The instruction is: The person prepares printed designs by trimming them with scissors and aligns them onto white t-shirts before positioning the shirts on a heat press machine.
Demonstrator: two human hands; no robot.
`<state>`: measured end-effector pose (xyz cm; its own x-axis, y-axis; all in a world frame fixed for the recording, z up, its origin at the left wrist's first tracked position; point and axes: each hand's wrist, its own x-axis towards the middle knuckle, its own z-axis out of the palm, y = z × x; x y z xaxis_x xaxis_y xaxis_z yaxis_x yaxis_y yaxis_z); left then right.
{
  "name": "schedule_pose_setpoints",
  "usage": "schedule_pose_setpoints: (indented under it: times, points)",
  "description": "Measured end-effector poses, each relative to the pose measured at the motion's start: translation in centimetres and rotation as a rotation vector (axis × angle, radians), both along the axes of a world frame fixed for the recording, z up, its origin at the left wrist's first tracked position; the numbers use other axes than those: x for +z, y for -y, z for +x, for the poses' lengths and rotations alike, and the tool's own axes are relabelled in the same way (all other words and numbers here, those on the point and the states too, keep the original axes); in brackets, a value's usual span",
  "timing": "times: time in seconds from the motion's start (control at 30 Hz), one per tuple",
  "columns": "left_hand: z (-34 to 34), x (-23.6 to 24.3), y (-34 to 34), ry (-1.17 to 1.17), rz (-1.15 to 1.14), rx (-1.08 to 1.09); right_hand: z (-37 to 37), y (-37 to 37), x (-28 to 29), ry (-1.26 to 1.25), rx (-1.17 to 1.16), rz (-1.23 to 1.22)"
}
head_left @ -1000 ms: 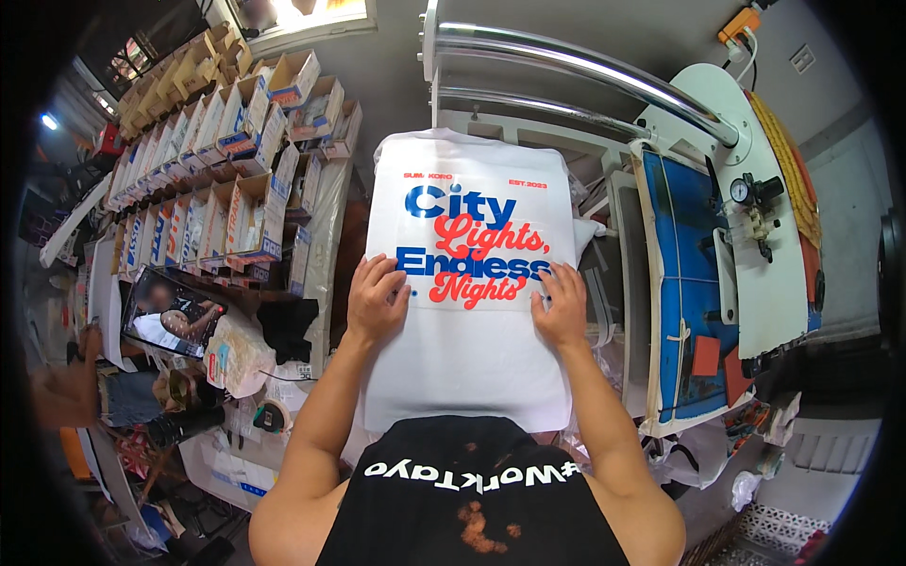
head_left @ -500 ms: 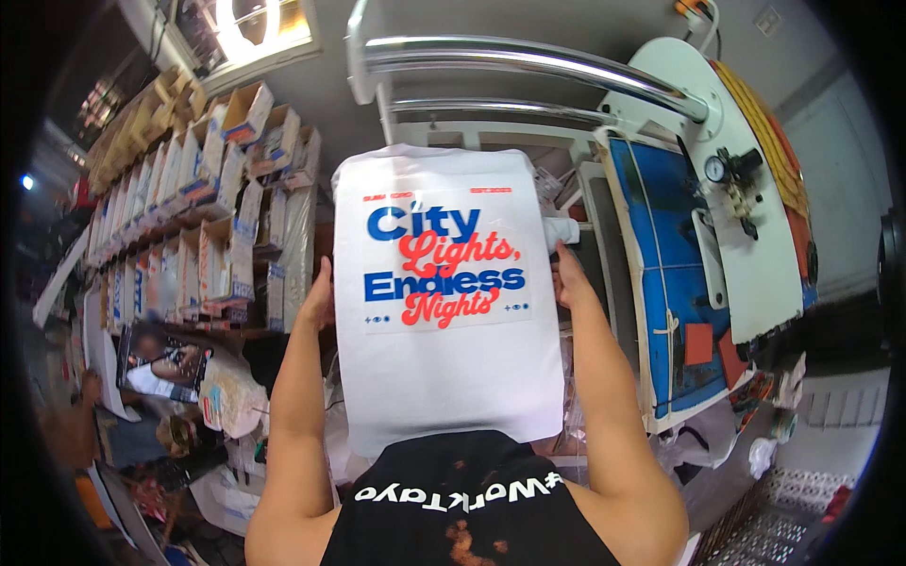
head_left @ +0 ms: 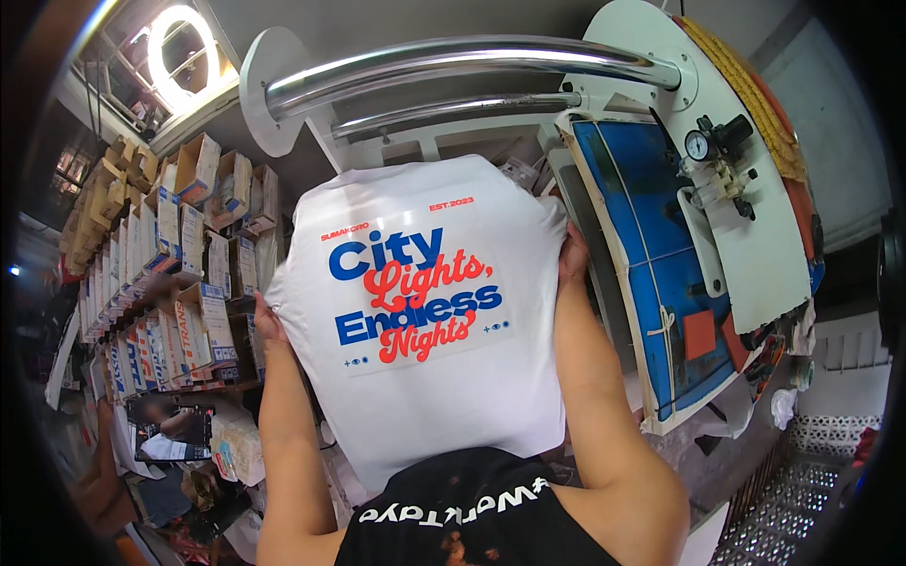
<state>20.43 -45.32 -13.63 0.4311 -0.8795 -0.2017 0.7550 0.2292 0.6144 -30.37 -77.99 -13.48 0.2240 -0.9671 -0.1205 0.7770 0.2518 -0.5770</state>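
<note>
A white T-shirt point(head_left: 415, 406) fills the middle, stretched flat with a printed transfer sheet point(head_left: 415, 292) on its front, showing large blue and red lettering. My left hand point(head_left: 269, 321) has its fingers closed on the shirt's left side, partly hidden by the cloth. On the opposite side my right hand point(head_left: 572, 253) grips the fabric a little higher up, fingertips behind it. The shirt's upper corners are bunched and pulled outward. Whatever lies beneath it is hidden. My black tank top shows at the bottom edge.
A white press with chrome bars point(head_left: 472, 61), blue padded board point(head_left: 623, 217) and gauge assembly point(head_left: 717, 160) stands behind and right. Cardboard boxes point(head_left: 189, 245) line the left, above a screen point(head_left: 170, 429). Someone else's arm point(head_left: 99, 500) is at far left. A plastic crate point(head_left: 793, 509) sits lower right.
Both hands have left the printed area and now grip the shirt's sides. The shirt's top looks pulled wider and slightly askew. The view has shifted, showing more of the window and upper bar.
</note>
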Motion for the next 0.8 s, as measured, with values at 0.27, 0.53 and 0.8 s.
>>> schedule_pose_setpoints:
  times: [0.27, 0.53, 0.8]
  points:
    - [1.4, -1.4, 0.1, -0.054, 0.106, 0.057, 1.0, 1.0, 0.1, -0.043, -0.027, 0.249]
    - [2.4, -3.1, -0.5, -0.199, -0.025, 0.473, 0.8, 1.3, 0.1, -0.042, -0.217, 0.286]
    - [-0.9, 2.0, 0.4, -0.192, -0.039, 0.478, -0.4, 3.2, -1.7, -0.116, -0.265, 0.208]
